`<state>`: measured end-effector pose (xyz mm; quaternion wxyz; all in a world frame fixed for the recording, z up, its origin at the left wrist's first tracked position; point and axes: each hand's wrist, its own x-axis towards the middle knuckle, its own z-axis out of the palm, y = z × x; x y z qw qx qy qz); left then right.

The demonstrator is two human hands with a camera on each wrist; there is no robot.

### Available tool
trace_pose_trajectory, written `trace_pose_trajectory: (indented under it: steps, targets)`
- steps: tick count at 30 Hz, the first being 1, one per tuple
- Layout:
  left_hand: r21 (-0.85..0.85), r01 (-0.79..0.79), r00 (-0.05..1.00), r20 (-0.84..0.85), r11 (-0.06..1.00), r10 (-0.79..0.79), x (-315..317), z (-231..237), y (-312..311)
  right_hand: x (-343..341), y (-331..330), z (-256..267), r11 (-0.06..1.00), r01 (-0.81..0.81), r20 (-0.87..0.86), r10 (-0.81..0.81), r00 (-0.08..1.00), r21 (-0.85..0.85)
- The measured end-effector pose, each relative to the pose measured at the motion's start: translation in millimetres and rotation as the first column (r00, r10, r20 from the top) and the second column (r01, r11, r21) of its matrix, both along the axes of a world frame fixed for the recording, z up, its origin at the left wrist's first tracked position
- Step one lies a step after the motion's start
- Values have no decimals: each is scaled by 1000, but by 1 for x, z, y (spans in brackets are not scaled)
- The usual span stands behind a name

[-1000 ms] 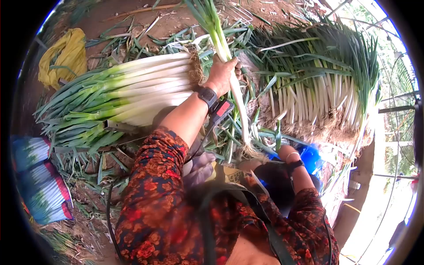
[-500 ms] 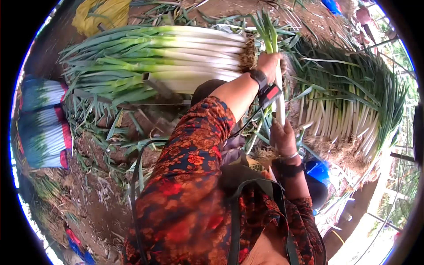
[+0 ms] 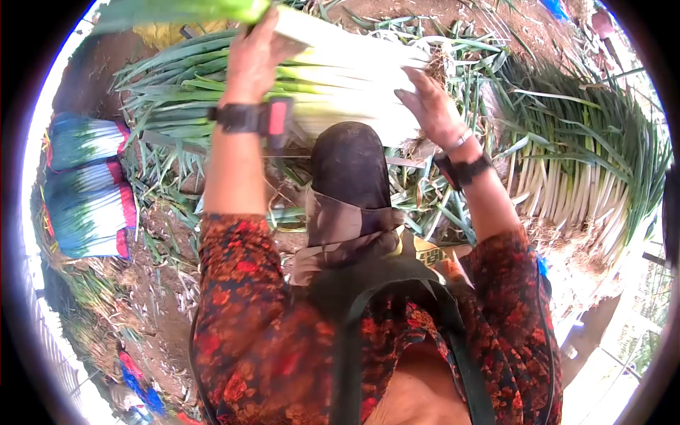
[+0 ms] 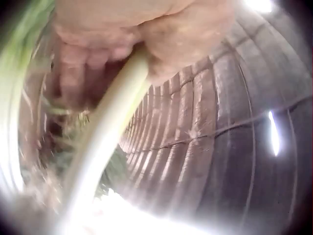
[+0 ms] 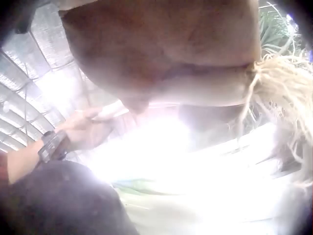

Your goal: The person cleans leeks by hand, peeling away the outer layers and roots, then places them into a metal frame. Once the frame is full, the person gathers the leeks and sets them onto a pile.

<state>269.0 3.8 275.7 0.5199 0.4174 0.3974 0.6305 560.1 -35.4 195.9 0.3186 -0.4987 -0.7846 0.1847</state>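
Note:
In the head view the left hand [image 3: 251, 64] grips a leek [image 3: 308, 27] by its green part, over a laid-out row of leeks [image 3: 180, 92]. The left wrist view shows the pale stem [image 4: 105, 115] running out from between the curled fingers and thumb of that hand [image 4: 146, 32]. At the root end is the right hand [image 3: 435, 113]; in the right wrist view this hand [image 5: 166, 44] lies round the white stem [image 5: 205, 88], with roots [image 5: 283, 83] hanging beyond it. Glare washes out the white stalks below.
A pile of untidier leeks [image 3: 567, 170] lies on the right. Packed bundles with red edging [image 3: 92, 216] lie at the left. A dark rounded knee [image 3: 348, 159] stands below the row, with loose leaves [image 3: 446, 205] around.
The leek has swung from upright to nearly level, leaves pointing left, above the row. The left hand has moved left along with it; the right hand has come up from the lap side. The head view has shifted.

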Motion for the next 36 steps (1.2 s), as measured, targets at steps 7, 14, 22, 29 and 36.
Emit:
trace_pose_trajectory:
  steps: [7, 14, 22, 29, 36]
  targets:
    - [445, -35, -60, -895, 895, 442, -86, -74, -12, -3, 42, -83, 985, 150, 522, -84, 849, -85]
    - [305, 224, -154, -927, 926, 342, -87, -125, 27, -16, 34, -64, 956, 267, 522, -170, 836, -117]
    - [273, 347, -18, -955, 897, 297, -97, -132, 38, 3, 42, -111, 986, -70, 759, -68, 648, 149]
    - [37, 266, -141, -987, 963, 77, -103, -137, 53, -6, 50, -108, 905, 331, 58, -328, 943, -268]
    - [-43, 137, -225, -974, 990, -11, -109, -148, 67, 5, 49, -91, 875, 243, -86, -305, 949, -418]
